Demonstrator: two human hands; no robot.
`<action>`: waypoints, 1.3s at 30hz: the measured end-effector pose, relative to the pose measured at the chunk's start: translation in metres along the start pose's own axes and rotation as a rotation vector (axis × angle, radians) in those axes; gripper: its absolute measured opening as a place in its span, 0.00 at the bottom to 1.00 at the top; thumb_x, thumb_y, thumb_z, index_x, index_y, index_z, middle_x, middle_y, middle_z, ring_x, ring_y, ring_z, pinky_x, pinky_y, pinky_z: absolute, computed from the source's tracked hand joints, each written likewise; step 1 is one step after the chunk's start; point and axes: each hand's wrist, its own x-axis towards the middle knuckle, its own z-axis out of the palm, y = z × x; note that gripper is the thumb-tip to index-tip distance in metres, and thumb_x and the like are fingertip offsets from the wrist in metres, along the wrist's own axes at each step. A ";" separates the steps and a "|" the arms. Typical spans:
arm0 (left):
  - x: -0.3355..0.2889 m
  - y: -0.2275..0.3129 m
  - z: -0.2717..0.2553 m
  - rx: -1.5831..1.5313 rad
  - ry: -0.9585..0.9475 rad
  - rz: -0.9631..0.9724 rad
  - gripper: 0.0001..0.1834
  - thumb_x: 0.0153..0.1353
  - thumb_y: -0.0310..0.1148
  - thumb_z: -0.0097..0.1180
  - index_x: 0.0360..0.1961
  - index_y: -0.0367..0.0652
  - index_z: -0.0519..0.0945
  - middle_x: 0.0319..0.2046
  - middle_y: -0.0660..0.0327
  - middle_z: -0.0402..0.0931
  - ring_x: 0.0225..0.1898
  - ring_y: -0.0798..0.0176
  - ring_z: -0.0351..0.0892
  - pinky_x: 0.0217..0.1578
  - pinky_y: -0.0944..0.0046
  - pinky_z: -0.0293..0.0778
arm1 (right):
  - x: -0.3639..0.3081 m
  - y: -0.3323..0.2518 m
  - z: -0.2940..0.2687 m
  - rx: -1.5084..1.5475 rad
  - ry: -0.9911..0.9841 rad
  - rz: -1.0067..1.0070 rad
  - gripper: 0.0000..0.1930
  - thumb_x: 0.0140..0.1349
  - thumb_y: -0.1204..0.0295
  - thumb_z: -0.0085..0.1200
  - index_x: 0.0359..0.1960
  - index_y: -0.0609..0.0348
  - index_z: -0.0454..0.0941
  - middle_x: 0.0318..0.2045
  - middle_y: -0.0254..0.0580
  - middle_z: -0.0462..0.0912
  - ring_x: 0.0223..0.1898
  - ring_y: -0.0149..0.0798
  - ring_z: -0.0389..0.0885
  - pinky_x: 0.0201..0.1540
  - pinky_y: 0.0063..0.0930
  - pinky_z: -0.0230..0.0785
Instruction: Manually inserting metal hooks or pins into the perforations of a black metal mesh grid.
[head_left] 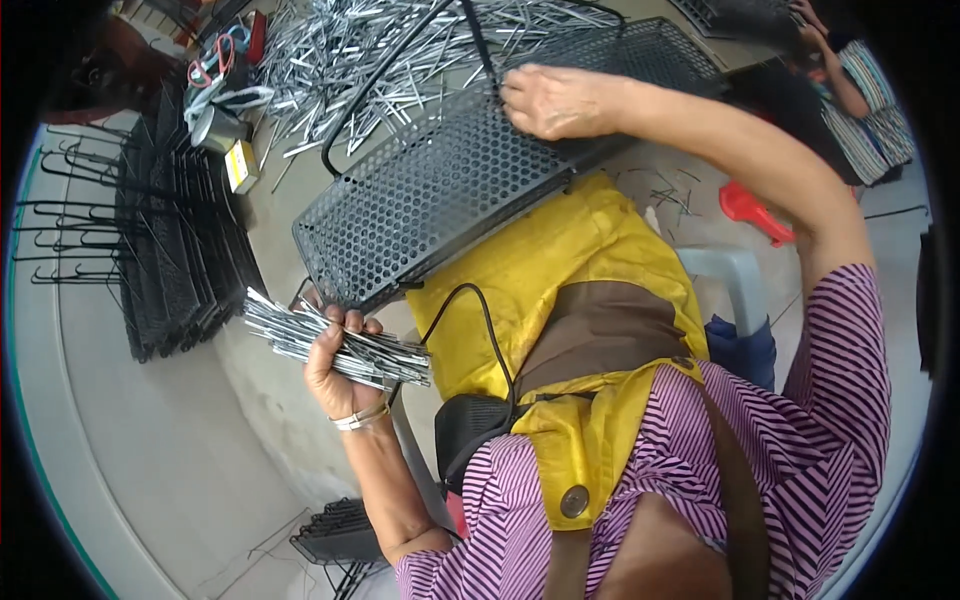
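Note:
My left hand (337, 362) is closed round a thick bundle of thin silvery strips (285, 328), which stick out on both sides of the fingers. In front of me a black perforated metal rack (430, 190) with bent wire bars (372, 98) lies tilted, its near edge by my yellow apron (560, 235). My right hand (555, 100) is over the rack's far right part, fingers curled together where a black bar (478, 40) meets the mesh. Whatever those fingertips pinch is hidden.
A large heap of loose silvery strips (340, 60) covers the table behind the rack. Scissors (212, 62), a tin (218, 128) and a yellow-white box (241, 167) are at left, near stacked black racks (175, 230). Another person (865, 100) sits far right, beyond a red object (752, 212).

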 end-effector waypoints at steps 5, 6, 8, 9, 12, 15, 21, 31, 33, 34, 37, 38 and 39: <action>0.000 -0.002 -0.009 -0.047 0.069 -0.060 0.23 0.46 0.19 0.49 0.46 0.42 0.64 0.29 0.60 0.69 0.28 0.63 0.67 0.32 0.58 0.68 | 0.006 0.013 -0.006 0.017 -0.024 -0.077 0.08 0.46 0.70 0.45 0.22 0.63 0.67 0.23 0.40 0.68 0.31 0.38 0.68 0.34 0.29 0.63; -0.001 -0.002 -0.010 -0.055 0.035 -0.063 0.23 0.46 0.19 0.49 0.46 0.42 0.64 0.29 0.59 0.69 0.28 0.63 0.68 0.31 0.58 0.68 | 0.008 0.013 -0.009 -0.010 -0.080 -0.027 0.08 0.46 0.70 0.44 0.22 0.63 0.67 0.23 0.40 0.67 0.31 0.38 0.68 0.32 0.29 0.63; -0.001 -0.009 -0.002 -0.009 0.099 -0.063 0.29 0.43 0.21 0.52 0.50 0.45 0.62 0.28 0.59 0.69 0.26 0.61 0.68 0.29 0.56 0.70 | 0.008 0.009 -0.012 0.048 -0.028 -0.001 0.08 0.45 0.71 0.46 0.22 0.63 0.65 0.22 0.42 0.66 0.30 0.40 0.67 0.30 0.30 0.63; -0.002 -0.012 0.002 0.017 0.079 -0.063 0.31 0.42 0.21 0.52 0.51 0.46 0.61 0.27 0.59 0.68 0.26 0.61 0.68 0.28 0.56 0.70 | 0.009 0.010 -0.013 0.127 0.016 0.037 0.08 0.43 0.72 0.48 0.22 0.64 0.65 0.22 0.42 0.66 0.29 0.41 0.67 0.29 0.30 0.63; -0.004 -0.018 0.009 0.056 0.070 -0.117 0.36 0.39 0.21 0.54 0.54 0.47 0.59 0.26 0.57 0.68 0.25 0.59 0.70 0.27 0.56 0.71 | 0.039 0.001 -0.027 0.332 0.250 0.111 0.11 0.40 0.80 0.53 0.26 0.65 0.65 0.21 0.44 0.66 0.27 0.44 0.69 0.28 0.31 0.64; -0.005 -0.025 0.014 0.024 0.036 -0.180 0.38 0.37 0.19 0.55 0.54 0.44 0.59 0.26 0.56 0.69 0.24 0.57 0.71 0.26 0.56 0.72 | 0.084 -0.012 -0.040 0.613 0.602 0.311 0.15 0.45 0.85 0.52 0.37 0.67 0.68 0.20 0.40 0.73 0.18 0.33 0.72 0.20 0.24 0.64; -0.007 -0.032 0.006 0.097 0.017 -0.211 0.43 0.36 0.18 0.55 0.59 0.41 0.54 0.24 0.55 0.69 0.22 0.59 0.71 0.25 0.58 0.72 | 0.168 -0.040 -0.022 0.934 0.906 0.449 0.21 0.43 0.82 0.51 0.44 0.65 0.69 0.16 0.40 0.75 0.16 0.33 0.75 0.21 0.22 0.69; -0.007 -0.030 0.009 -0.030 0.019 -0.253 0.41 0.38 0.15 0.55 0.57 0.37 0.55 0.24 0.56 0.71 0.23 0.63 0.72 0.26 0.64 0.72 | 0.226 -0.060 -0.014 1.168 0.957 0.592 0.21 0.45 0.81 0.53 0.44 0.63 0.66 0.18 0.37 0.77 0.19 0.25 0.75 0.23 0.16 0.69; -0.007 -0.030 0.010 -0.015 0.037 -0.269 0.42 0.36 0.16 0.55 0.58 0.38 0.54 0.23 0.55 0.70 0.23 0.61 0.72 0.26 0.61 0.72 | 0.228 -0.064 -0.016 1.373 0.878 0.621 0.20 0.51 0.80 0.50 0.48 0.61 0.62 0.21 0.36 0.77 0.20 0.33 0.76 0.24 0.21 0.69; -0.008 -0.029 0.011 0.008 0.049 -0.289 0.43 0.35 0.17 0.54 0.58 0.39 0.54 0.23 0.54 0.69 0.23 0.58 0.71 0.25 0.58 0.72 | 0.229 -0.066 -0.017 1.573 0.794 0.656 0.20 0.57 0.78 0.48 0.51 0.59 0.58 0.25 0.35 0.78 0.22 0.41 0.76 0.25 0.26 0.69; -0.008 -0.028 0.012 -0.010 0.064 -0.279 0.42 0.35 0.16 0.54 0.58 0.36 0.54 0.22 0.55 0.69 0.22 0.59 0.71 0.25 0.59 0.72 | 0.237 -0.069 -0.012 1.359 0.891 0.617 0.18 0.51 0.80 0.52 0.45 0.62 0.64 0.21 0.36 0.77 0.19 0.30 0.75 0.23 0.19 0.68; -0.008 -0.028 0.012 -0.014 0.060 -0.282 0.42 0.35 0.16 0.54 0.57 0.35 0.54 0.23 0.55 0.69 0.22 0.60 0.71 0.25 0.60 0.72 | 0.237 -0.070 -0.010 1.170 0.931 0.562 0.19 0.46 0.81 0.54 0.42 0.62 0.65 0.18 0.35 0.77 0.20 0.24 0.76 0.23 0.15 0.68; -0.008 -0.028 0.013 -0.008 0.061 -0.287 0.42 0.35 0.16 0.54 0.57 0.36 0.55 0.22 0.55 0.69 0.22 0.60 0.71 0.25 0.60 0.72 | 0.236 -0.070 -0.009 1.136 0.906 0.527 0.18 0.47 0.82 0.54 0.42 0.63 0.65 0.19 0.35 0.77 0.20 0.25 0.77 0.22 0.15 0.69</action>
